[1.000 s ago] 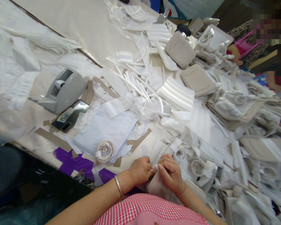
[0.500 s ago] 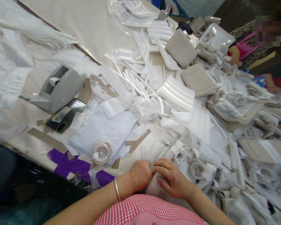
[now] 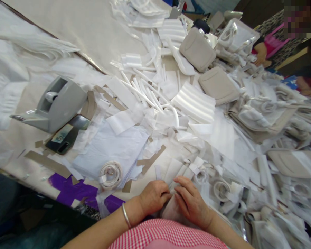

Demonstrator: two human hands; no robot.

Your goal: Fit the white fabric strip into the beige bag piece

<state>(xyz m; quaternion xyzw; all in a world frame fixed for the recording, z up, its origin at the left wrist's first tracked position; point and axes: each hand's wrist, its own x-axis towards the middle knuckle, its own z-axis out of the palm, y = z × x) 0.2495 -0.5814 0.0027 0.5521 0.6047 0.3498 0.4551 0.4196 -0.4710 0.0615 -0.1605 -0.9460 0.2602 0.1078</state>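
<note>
At the near table edge my left hand (image 3: 153,197), with a silver bangle on the wrist, is curled closed on the edge of a pale cloth piece (image 3: 171,211) lying close against me. My right hand (image 3: 190,201) rests on the same piece, fingers bent and pressed onto it. Just beyond my fingers lie white paper strips (image 3: 175,169) and coiled white straps (image 3: 220,188). Another coiled strap (image 3: 110,171) sits on a stack of white tissue sheets (image 3: 111,148) to the left.
A grey tape dispenser (image 3: 58,103) and a dark phone (image 3: 67,133) lie at the left. Beige pouches (image 3: 197,48) and heaps of wrapped pieces (image 3: 274,114) cover the right. Purple tape (image 3: 75,188) marks the table edge. Another person's hand (image 3: 260,52) works at the far right.
My right hand has flattened from a bent grip onto the cloth piece. Both hands have stayed at the table edge while the view shifted slightly.
</note>
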